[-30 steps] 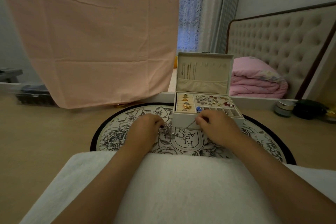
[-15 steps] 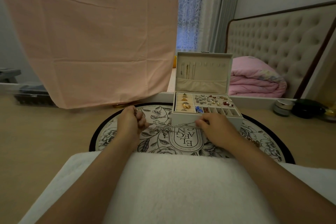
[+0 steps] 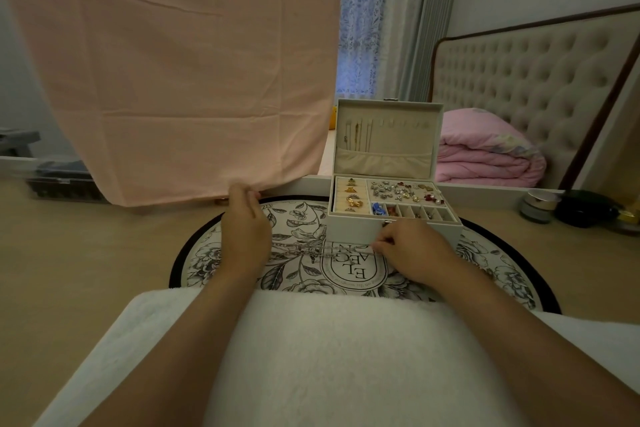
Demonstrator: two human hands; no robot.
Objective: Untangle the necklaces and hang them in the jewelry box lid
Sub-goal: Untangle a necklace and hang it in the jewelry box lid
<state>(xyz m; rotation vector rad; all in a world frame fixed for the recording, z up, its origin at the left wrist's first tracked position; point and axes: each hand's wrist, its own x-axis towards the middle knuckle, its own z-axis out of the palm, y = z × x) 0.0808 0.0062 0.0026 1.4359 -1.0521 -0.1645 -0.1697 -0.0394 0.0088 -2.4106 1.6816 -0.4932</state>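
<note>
While right hand [image 3: 412, 250] pinches necklace [image 3: 311, 252], rest stretched under relaxed left hand [image 3: 246, 222]

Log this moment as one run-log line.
phase: untangling | right hand: pinches necklace end | left hand: open, above the necklace | necklace: stretched across round mat | box lid: upright, some chains hung

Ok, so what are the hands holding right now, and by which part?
The right hand pinches the right end of the thin silver necklace chain between its fingers. The left hand has straight fingers and grips nothing visible.
</note>
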